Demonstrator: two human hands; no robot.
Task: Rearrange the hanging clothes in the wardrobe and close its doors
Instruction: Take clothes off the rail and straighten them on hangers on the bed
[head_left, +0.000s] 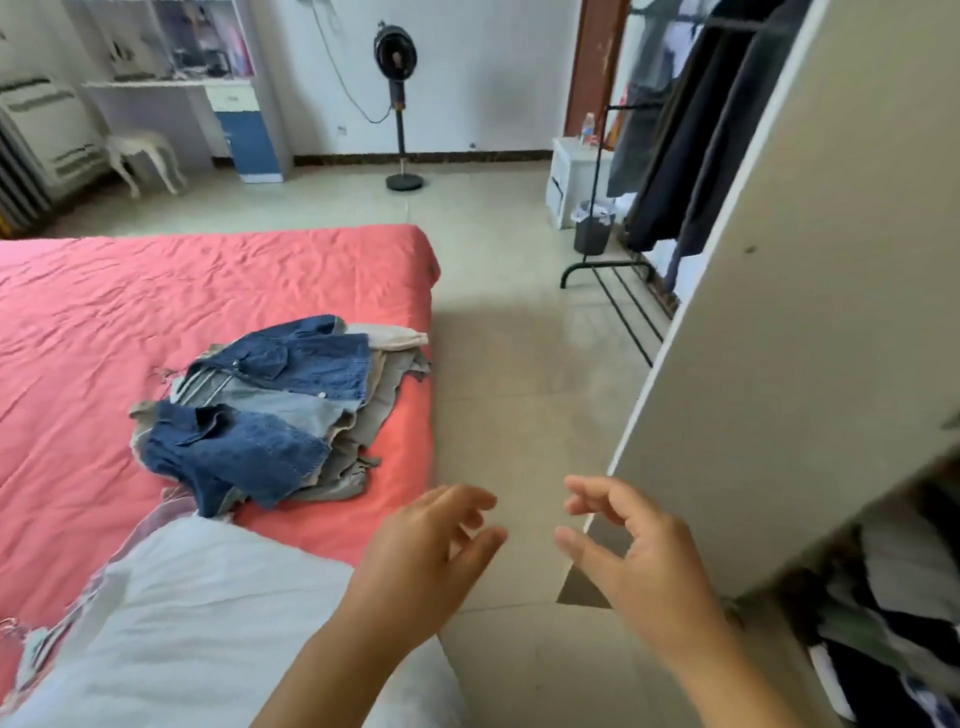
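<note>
Denim jackets (260, 410) lie heaped with paler garments on the red bed (208, 280), still on their hangers by the look of it, well apart from the wardrobe, whose open door (789, 332) stands swung out at the right. Both hands hang over the floor with nothing in them: the left hand (426, 556) is loosely spread beside the bed edge, and the right hand (628, 556) is relaxed, its fingertips just at the door's lower edge. Inside the wardrobe, folded clothes (893, 613) sit blurred at the lower right.

The likely trouble is the door. If the right hand pushes it shut now, the pile on the bed stays unhung and the rearranging is skipped. Lifting the whole heap at once could also tangle hangers or drop a jacket on the floor.
</note>
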